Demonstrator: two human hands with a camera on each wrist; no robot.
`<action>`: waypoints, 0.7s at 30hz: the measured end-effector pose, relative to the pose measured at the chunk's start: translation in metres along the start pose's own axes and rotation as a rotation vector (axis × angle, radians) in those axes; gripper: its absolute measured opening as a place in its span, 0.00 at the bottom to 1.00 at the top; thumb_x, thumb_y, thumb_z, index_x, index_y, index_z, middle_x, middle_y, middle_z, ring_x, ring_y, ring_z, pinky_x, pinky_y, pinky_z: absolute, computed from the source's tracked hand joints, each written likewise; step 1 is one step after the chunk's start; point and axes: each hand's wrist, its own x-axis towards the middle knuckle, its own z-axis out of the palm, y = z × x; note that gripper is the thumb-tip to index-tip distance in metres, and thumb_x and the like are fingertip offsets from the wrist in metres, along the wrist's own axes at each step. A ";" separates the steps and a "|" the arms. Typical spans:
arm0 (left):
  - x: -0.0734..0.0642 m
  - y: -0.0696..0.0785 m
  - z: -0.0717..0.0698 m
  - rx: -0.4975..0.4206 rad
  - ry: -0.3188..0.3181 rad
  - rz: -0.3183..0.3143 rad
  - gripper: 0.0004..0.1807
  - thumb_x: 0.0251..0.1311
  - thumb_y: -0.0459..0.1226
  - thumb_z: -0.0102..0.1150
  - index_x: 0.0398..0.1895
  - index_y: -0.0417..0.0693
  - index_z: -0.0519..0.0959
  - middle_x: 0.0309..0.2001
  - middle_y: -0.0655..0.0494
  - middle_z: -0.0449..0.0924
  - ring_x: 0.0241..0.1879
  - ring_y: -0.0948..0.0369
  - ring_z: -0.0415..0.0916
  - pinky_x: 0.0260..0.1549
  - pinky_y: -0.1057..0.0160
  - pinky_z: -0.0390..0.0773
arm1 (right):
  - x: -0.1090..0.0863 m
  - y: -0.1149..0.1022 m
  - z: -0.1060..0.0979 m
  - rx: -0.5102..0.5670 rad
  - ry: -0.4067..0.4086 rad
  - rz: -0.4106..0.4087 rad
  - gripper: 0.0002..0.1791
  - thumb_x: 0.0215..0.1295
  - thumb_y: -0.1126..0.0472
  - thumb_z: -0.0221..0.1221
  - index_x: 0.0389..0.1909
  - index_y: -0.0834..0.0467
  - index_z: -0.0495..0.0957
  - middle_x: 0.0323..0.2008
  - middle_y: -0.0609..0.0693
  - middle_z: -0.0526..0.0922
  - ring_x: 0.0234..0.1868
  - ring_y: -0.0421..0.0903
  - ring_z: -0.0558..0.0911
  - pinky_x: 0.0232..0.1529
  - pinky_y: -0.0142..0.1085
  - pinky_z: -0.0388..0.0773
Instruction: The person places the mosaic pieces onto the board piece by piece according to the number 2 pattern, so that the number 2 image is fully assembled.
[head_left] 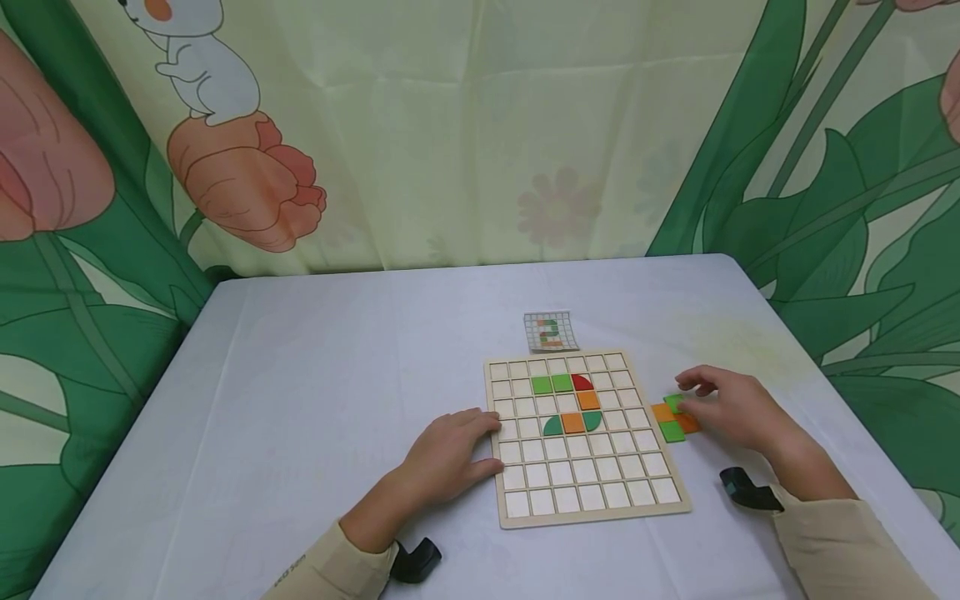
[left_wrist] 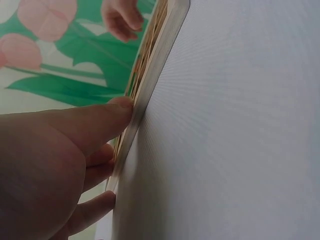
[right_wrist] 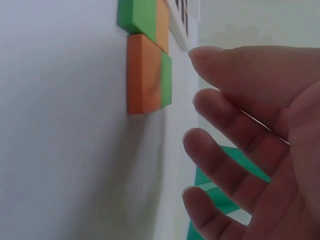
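Note:
A wooden grid board (head_left: 592,521) with white cells lies on the table. In its upper middle sit two green squares (head_left: 551,384), a red quarter-round tile (head_left: 581,382), orange squares (head_left: 588,400) and two dark green quarter-round tiles (head_left: 552,426). My left hand (head_left: 450,454) rests its fingertips against the board's left edge; the left wrist view shows the thumb (left_wrist: 112,117) touching that edge. Just right of the board, my right hand (head_left: 738,408) hovers over loose orange and green square tiles (head_left: 672,432). Nothing shows between its loosely bent, parted fingers (right_wrist: 210,150) in the right wrist view.
A small pattern card (head_left: 551,332) with coloured shapes on a grid lies behind the board. White cloth covers the table (head_left: 300,400). A printed curtain (head_left: 465,150) hangs along the table's far side. Black wrist devices (head_left: 416,561) stick out from both sleeves.

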 end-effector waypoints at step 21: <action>0.000 0.002 -0.001 0.004 -0.010 -0.016 0.26 0.62 0.48 0.68 0.60 0.49 0.77 0.62 0.57 0.77 0.64 0.54 0.71 0.61 0.50 0.71 | 0.006 0.002 0.006 -0.036 -0.031 0.016 0.23 0.62 0.56 0.66 0.51 0.69 0.77 0.44 0.63 0.81 0.44 0.60 0.76 0.45 0.54 0.78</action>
